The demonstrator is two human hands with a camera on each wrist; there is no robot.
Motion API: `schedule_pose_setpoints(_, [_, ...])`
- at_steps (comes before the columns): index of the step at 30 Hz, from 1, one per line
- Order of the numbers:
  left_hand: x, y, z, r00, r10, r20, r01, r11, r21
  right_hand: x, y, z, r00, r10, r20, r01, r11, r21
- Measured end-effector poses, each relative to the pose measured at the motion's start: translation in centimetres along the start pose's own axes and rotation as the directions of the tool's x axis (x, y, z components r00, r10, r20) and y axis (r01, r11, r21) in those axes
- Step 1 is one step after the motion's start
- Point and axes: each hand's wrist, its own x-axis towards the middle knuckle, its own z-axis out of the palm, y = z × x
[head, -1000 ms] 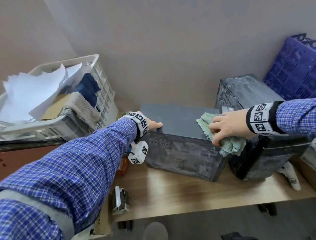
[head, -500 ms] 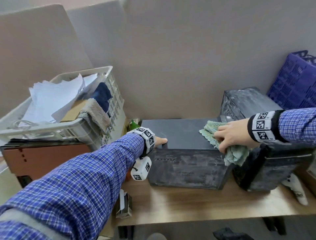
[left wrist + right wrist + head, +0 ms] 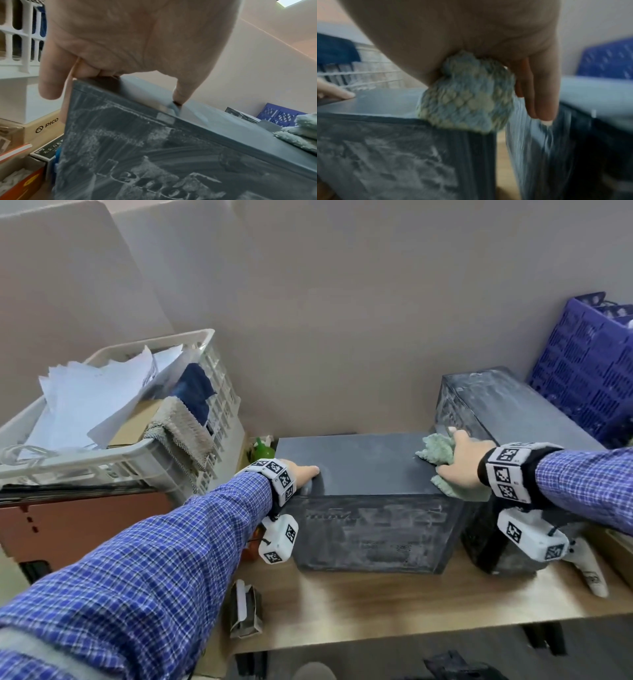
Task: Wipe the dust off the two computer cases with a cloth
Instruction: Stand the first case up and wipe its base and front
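Two boxy dark-grey computer cases sit side by side toward the back edge of the wooden table (image 3: 394,604), with a narrow gap between them. The left case (image 3: 370,474) has a smooth, matte top that looks mostly clean, while its front panel is chalky with pale dust smeared in streaks. The right case (image 3: 507,409) is filmed with the same whitish dust across its top and side.

The left hand (image 3: 303,472) lies on the near left corner of the left case's top, fingers fairly straight; the thumb presses the top and a finger hangs past the left side. The right hand (image 3: 457,460) is closed around a bunched cloth (image 3: 436,453), a nubby pale-green waffle-weave rag, pressing it on the right end of the left case's top, with cloth spilling over that edge.

Off the table's left end a white slatted plastic crate (image 3: 102,467) holds loose paper sheets and folded fabric. At the back right corner stands a blue perforated plastic crate (image 3: 582,371).
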Motion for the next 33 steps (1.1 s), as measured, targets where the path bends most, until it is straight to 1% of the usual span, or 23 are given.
schedule_pose_setpoints(2, [0.1,0.1,-0.1,1.0,0.017,-0.002,-0.017,1.0,0.01,0.3,-0.5,1.0,0.999,0.035,-0.003,-0.035,0.993,0.114])
schedule_pose_setpoints(3, [0.3,0.0,-0.2,1.0,0.023,-0.008,-0.023,1.0,0.016,0.4,-0.8,1.2,0.998,0.054,-0.024,-0.051,0.99,0.131])
schedule_pose_setpoints(5, [0.9,-0.2,-0.2,0.999,0.02,-0.028,-0.02,1.0,0.007,0.5,-1.3,1.1,0.997,0.046,-0.06,-0.04,0.994,0.098])
schedule_pose_setpoints(6, [1.4,-0.3,-0.1,0.999,0.018,-0.044,-0.019,1.0,-0.01,0.8,-1.4,1.0,0.996,0.023,-0.081,-0.017,0.997,0.077])
schedule_pose_setpoints(8, [2.4,-0.2,-0.2,0.997,0.021,-0.068,-0.026,0.997,-0.077,1.9,-1.4,0.4,0.996,0.004,-0.095,0.0,0.999,0.038])
schedule_pose_setpoints(10, [3.9,-0.3,-0.3,0.993,-0.01,-0.113,-0.017,0.971,-0.237,3.3,-1.8,-0.5,0.995,-0.03,-0.092,0.031,0.999,0.009])
schedule_pose_setpoints(12, [5.3,-0.9,-0.4,0.978,-0.101,-0.185,0.008,0.895,-0.445,4.9,-2.2,-1.4,0.994,-0.066,-0.087,0.064,0.998,-0.024])
schedule_pose_setpoints(14, [6.7,-1.6,-0.4,0.964,-0.173,-0.204,0.019,0.804,-0.595,6.9,-2.5,-2.3,0.992,-0.095,-0.08,0.092,0.995,-0.041])
schedule_pose_setpoints(17, [9.9,-1.5,-1.1,0.956,-0.235,-0.176,0.031,0.677,-0.735,10.7,-3.3,-3.6,0.99,-0.118,-0.075,0.115,0.992,-0.05])
schedule_pose_setpoints(18, [10.9,-1.2,-1.6,0.953,-0.245,-0.178,0.023,0.645,-0.764,12.0,-3.8,-4.1,0.989,-0.125,-0.08,0.122,0.992,-0.039])
schedule_pose_setpoints(19, [12.1,-0.9,-2.3,0.951,-0.25,-0.18,0.02,0.632,-0.775,13.4,-4.2,-4.5,0.988,-0.133,-0.084,0.132,0.991,-0.019])
schedule_pose_setpoints(20, [13.3,-0.5,-3.0,0.952,-0.251,-0.178,0.023,0.635,-0.772,14.7,-4.7,-4.8,0.989,-0.127,-0.072,0.127,0.992,-0.011])
schedule_pose_setpoints(23, [16.7,0.8,-5.4,0.958,-0.236,-0.163,0.044,0.684,-0.728,19.1,-5.9,-5.6,0.991,-0.131,-0.027,0.13,0.991,-0.005])
schedule_pose_setpoints(26, [19.7,1.5,-6.9,0.956,-0.259,-0.135,0.106,0.737,-0.667,23.6,-7.4,-5.9,0.988,-0.142,0.053,0.146,0.986,-0.082])
schedule_pose_setpoints(28, [21.3,1.6,-7.6,0.948,-0.302,-0.102,0.16,0.728,-0.666,26.9,-8.4,-5.5,0.983,-0.159,0.093,0.17,0.978,-0.125])
schedule_pose_setpoints(29, [22.1,1.6,-7.7,0.945,-0.312,-0.096,0.174,0.731,-0.66,28.0,-8.8,-5.3,0.977,-0.18,0.113,0.195,0.972,-0.134])
schedule_pose_setpoints(31, [23.2,1.4,-7.8,0.949,-0.305,-0.075,0.197,0.764,-0.615,29.9,-9.8,-4.8,0.973,-0.195,0.128,0.212,0.968,-0.137])
schedule_pose_setpoints(33, [24.7,1.1,-7.6,0.943,-0.328,-0.063,0.224,0.76,-0.61,30.5,-10.9,-4.9,0.966,-0.221,0.134,0.237,0.964,-0.119])
